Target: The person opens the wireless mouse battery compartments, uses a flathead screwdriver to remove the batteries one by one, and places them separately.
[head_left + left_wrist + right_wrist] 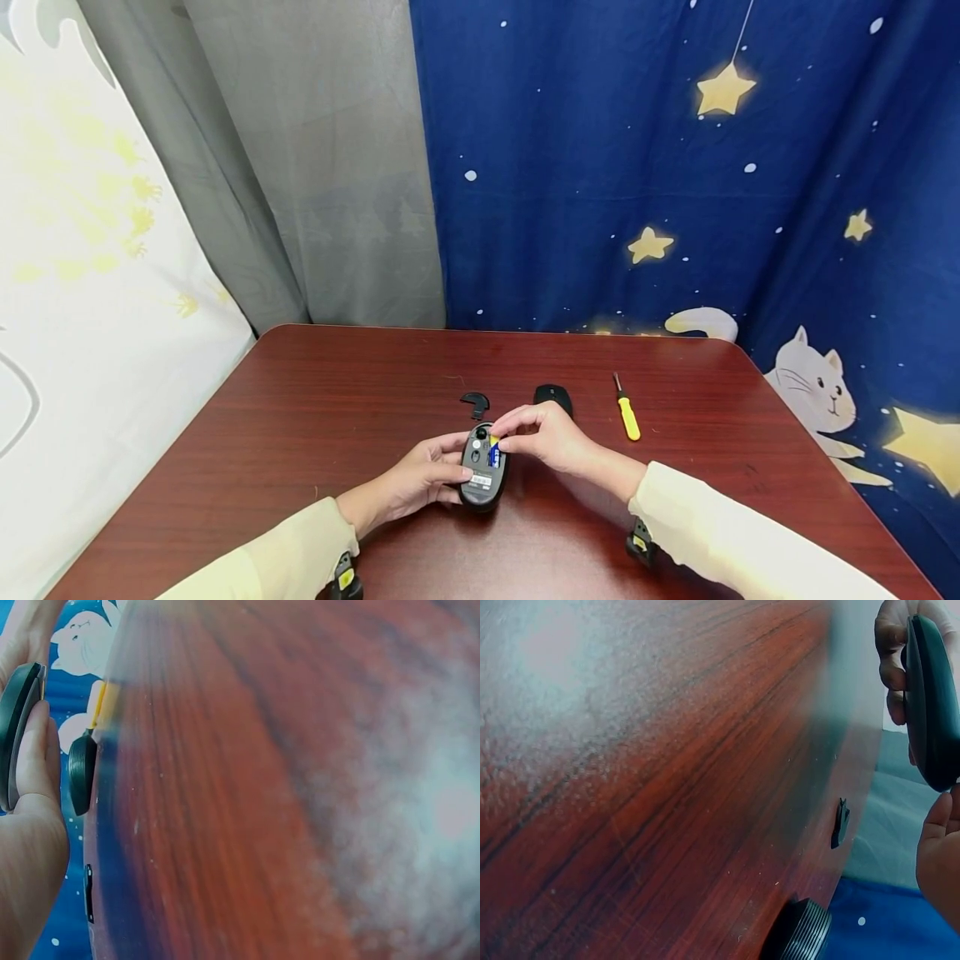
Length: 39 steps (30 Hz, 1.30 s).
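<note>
My left hand (420,482) grips a black computer mouse (480,493) by its side, thumb across the label, underside turned to the head camera. In its open compartment lies a blue-and-yellow battery (494,455). Thumb and fingers of my right hand (551,435) pinch the battery's yellow end at the compartment's upper edge. From the left wrist, the mouse (16,739) shows edge-on, raised above the table, the left hand (34,825) along its side. The right wrist view has the mouse (934,705) between the left hand (891,664) and the right hand (939,851).
A black curved battery cover (476,403) lies on the red-brown table (360,383) just beyond the held mouse. Behind the right hand rests a second black mouse (553,395), partly covered by it. Farther right is a screwdriver (628,417) with a yellow handle. Curtains (570,167) hang behind the table.
</note>
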{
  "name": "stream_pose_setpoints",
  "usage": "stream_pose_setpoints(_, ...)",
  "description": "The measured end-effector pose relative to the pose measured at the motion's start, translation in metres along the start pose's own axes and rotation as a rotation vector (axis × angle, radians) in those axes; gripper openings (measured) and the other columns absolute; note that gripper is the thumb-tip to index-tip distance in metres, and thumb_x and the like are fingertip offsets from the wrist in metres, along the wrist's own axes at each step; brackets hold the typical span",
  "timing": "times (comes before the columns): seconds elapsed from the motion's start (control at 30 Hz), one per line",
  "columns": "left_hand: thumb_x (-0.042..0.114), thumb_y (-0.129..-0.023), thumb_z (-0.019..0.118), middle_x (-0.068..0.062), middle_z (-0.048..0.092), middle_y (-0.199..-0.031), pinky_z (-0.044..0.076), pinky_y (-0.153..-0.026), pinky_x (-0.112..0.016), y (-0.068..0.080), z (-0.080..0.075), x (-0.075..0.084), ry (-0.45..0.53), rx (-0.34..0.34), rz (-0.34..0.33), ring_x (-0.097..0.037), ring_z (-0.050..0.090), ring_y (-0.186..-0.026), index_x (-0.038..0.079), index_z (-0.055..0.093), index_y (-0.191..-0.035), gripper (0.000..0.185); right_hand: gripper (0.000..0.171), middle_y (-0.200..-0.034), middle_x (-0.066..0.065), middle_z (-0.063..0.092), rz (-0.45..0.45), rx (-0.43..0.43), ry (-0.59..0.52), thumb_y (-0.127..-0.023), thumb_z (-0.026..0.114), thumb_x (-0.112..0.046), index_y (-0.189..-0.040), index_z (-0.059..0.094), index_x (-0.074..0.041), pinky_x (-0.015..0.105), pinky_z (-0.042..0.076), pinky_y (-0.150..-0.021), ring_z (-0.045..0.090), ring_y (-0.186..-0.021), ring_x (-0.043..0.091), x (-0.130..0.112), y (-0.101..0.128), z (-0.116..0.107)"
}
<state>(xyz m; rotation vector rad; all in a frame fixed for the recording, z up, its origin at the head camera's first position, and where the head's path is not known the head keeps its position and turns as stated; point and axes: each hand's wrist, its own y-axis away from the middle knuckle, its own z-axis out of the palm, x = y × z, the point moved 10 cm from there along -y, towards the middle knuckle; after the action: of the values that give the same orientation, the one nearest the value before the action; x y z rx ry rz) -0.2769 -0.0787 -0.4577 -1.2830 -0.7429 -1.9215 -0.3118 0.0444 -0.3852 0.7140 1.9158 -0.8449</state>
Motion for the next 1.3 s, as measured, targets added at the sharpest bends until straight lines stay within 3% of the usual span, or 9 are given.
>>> stream_pose_setpoints(0.3,-0.003,-0.088,0.061,-0.025,0.058,-0.127,0.057,-0.075,-0.037,-0.001,0.001,-0.002,0.010,-0.015,-0.006,-0.026,0.067,-0.097,-0.009,0.026,-0.147,0.069,0.018,-0.101,0.003,0.071,-0.033,-0.075,0.038,-0.082,0.077,-0.008,-0.100,0.076,-0.004,0.033,0.054,-0.082,0.064,-0.099,0.018,-0.006,-0.004,0.003)
stream_pose_setpoints(0.6,-0.003,-0.089,0.061,-0.024,0.059,-0.125,0.057,-0.076,-0.038,-0.001,0.002,-0.004,0.009,-0.023,-0.006,-0.027,0.067,-0.097,-0.010,0.027,-0.146,0.067,0.024,-0.104,0.010,0.068,-0.059,-0.169,0.057,-0.081,0.074,0.003,-0.105,0.073,0.001,0.034,0.054,-0.076,0.060,-0.091,0.019,-0.011,-0.005,0.010)
stream_pose_setpoints(0.87,-0.002,-0.088,0.061,-0.024,0.060,-0.124,0.057,-0.077,-0.038,-0.001,0.003,-0.003,0.005,-0.029,0.002,-0.027,0.066,-0.097,-0.011,0.026,-0.145,0.068,0.024,-0.102,0.018,0.066,-0.056,-0.184,0.107,-0.079,0.070,0.013,-0.103,0.071,0.008,0.034,0.053,-0.075,0.058,-0.090,0.039,-0.015,-0.008,0.012)
stream_pose_setpoints(1.1,-0.002,-0.088,0.062,-0.024,0.060,-0.124,0.057,-0.074,-0.036,0.000,0.004,-0.003,-0.005,-0.038,-0.004,-0.025,0.067,-0.096,-0.011,0.026,-0.145,0.068,0.024,-0.101,0.010,0.068,-0.036,-0.190,0.058,-0.079,0.074,0.005,-0.103,0.073,0.002,0.030,0.052,-0.072,0.059,-0.086,0.023,-0.011,-0.007,0.011)
stream_pose_setpoints(1.3,-0.002,-0.088,0.061,-0.024,0.060,-0.124,0.057,-0.075,-0.037,-0.001,0.004,-0.002,-0.002,-0.033,-0.008,-0.025,0.067,-0.096,-0.010,0.026,-0.146,0.069,0.024,-0.103,0.013,0.068,-0.026,-0.191,-0.029,-0.081,0.074,0.002,-0.105,0.071,0.004,0.028,0.053,-0.073,0.060,-0.085,0.018,-0.009,-0.007,0.010)
